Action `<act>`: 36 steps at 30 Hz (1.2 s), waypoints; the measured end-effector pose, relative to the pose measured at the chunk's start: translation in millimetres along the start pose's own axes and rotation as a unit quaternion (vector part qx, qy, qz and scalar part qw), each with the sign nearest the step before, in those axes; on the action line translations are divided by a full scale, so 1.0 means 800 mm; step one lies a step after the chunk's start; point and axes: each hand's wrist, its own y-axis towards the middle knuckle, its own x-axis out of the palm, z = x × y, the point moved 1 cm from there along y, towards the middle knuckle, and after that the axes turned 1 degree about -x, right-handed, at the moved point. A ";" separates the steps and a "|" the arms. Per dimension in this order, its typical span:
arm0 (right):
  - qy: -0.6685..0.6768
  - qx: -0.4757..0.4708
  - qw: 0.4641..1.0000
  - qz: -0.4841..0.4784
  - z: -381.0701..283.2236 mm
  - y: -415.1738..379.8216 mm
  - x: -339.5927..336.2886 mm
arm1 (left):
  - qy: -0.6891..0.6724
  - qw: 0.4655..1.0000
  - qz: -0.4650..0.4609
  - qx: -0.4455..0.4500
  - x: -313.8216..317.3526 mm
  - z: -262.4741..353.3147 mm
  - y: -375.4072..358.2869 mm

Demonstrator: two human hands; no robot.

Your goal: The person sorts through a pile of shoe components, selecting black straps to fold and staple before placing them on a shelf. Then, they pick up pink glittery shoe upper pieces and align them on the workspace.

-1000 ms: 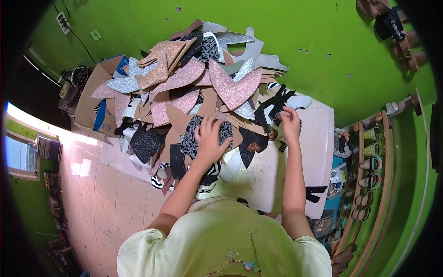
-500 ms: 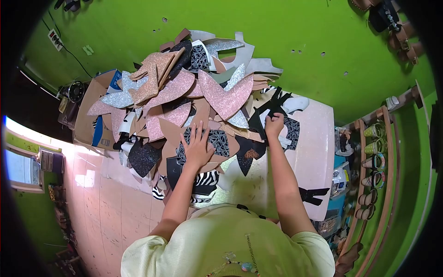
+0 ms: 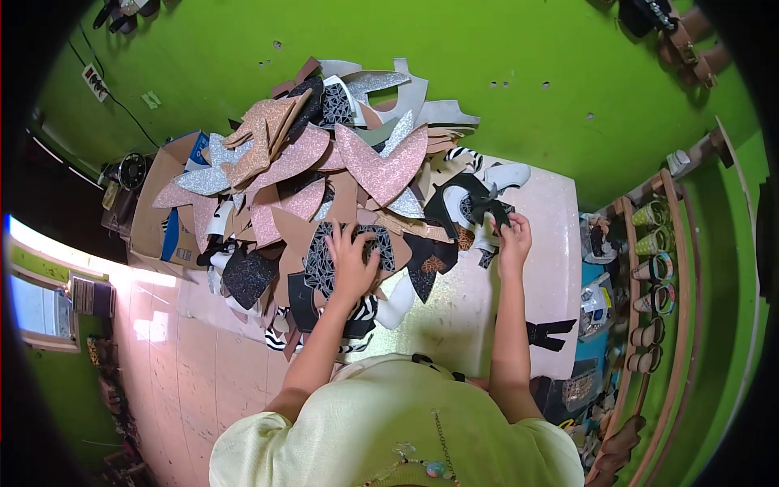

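My right hand pinches a black cut-out piece and holds it over the right side of a heaped pile of shoe-material cut-outs. My left hand rests with fingers apart on a black piece with a silver geometric pattern, which lies on tan pieces at the front of the pile. Behind it are pink glitter pieces with pointed ends. A black piece with a leopard-print patch lies between my hands. Zebra-striped pieces stick out below my left forearm.
The pile stands on a pale table against a green wall. An open cardboard box is at its left. A black strip piece lies near the table's right edge. Sandals hang on a wooden rack at the right.
My right hand has moved right and slightly down, drawing the black piece away from the pile. My left hand stays on the patterned piece, its fingers a little more bent. The view has shifted slightly.
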 end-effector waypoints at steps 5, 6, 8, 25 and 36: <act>0.142 0.087 0.981 -0.097 -0.024 -0.069 -0.010 | -0.294 0.937 -0.187 -0.004 0.016 0.044 -0.032; 0.159 0.101 0.975 -0.119 -0.025 -0.082 -0.012 | -0.332 0.913 -0.236 -0.018 0.028 0.047 -0.041; 0.127 0.100 0.977 -0.137 -0.028 -0.109 -0.007 | -0.416 0.853 -0.309 -0.066 0.059 0.043 -0.058; -0.041 0.275 0.938 -0.207 -0.070 -0.169 -0.094 | -0.393 0.831 -0.394 0.023 0.055 0.159 -0.093; -0.039 0.179 0.983 0.003 -0.098 -0.170 -0.178 | -0.331 0.807 -0.484 0.066 0.103 0.212 -0.135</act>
